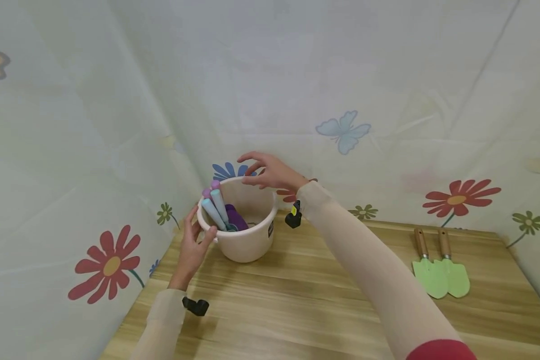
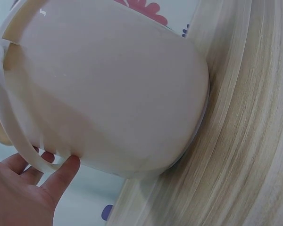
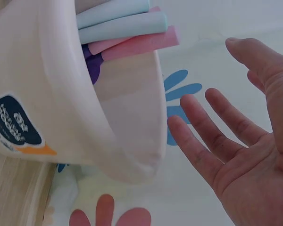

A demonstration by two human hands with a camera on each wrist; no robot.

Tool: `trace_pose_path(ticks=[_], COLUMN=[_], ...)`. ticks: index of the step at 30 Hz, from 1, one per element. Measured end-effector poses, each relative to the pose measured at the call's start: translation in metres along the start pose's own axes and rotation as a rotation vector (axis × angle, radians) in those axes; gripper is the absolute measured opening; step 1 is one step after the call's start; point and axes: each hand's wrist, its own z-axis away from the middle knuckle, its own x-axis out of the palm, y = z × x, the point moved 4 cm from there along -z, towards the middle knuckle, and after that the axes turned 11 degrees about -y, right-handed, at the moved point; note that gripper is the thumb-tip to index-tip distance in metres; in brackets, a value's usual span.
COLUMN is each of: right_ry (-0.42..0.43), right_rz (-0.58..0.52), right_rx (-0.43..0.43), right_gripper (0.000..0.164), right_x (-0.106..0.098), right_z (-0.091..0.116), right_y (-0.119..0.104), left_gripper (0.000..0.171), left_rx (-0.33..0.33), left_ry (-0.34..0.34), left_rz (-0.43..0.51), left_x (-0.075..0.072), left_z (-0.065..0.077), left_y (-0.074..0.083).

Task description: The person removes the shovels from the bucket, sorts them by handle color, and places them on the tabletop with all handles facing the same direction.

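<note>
A white bucket (image 1: 246, 245) stands upright at the table's back left. Inside it lean several tools with light blue handles (image 1: 214, 214) and pinkish-purple handles (image 3: 146, 44); a dark purple part (image 1: 235, 218) shows lower down. My left hand (image 1: 193, 250) holds the bucket's left side, thumb at the near rim and fingers round the far side. In the left wrist view, its fingers are at the white carrying handle (image 2: 12, 113) against the wall. My right hand (image 1: 274, 172) hovers over the bucket's far right rim, fingers spread and loosely bent, holding nothing.
Two green trowels (image 1: 437, 277) with wooden handles lie side by side on the right of the wooden table (image 1: 297, 310). White cloth (image 1: 387, 90) printed with flowers and butterflies hangs along the back and sides. A dark label (image 3: 16, 122) marks the bucket's side.
</note>
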Motion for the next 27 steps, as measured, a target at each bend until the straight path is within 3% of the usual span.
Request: trace_pose_path(ticks=[10, 27], right_ry=[0.020, -0.145], right_rz=[-0.035, -0.079], right_rx=[0.029, 0.100], right_gripper=[0.056, 0.059], right_x=[0.017, 0.053], right_z=[-0.025, -0.055], right_y=[-0.004, 0.001], left_gripper=[0.080, 0.077], left_rx=[0.001, 0.009], left_ry=[0.010, -0.001], left_rz=[-0.002, -0.013], left_x=[-0.004, 0.000], left_z=[0.002, 0.000], left_y=[-0.002, -0.004])
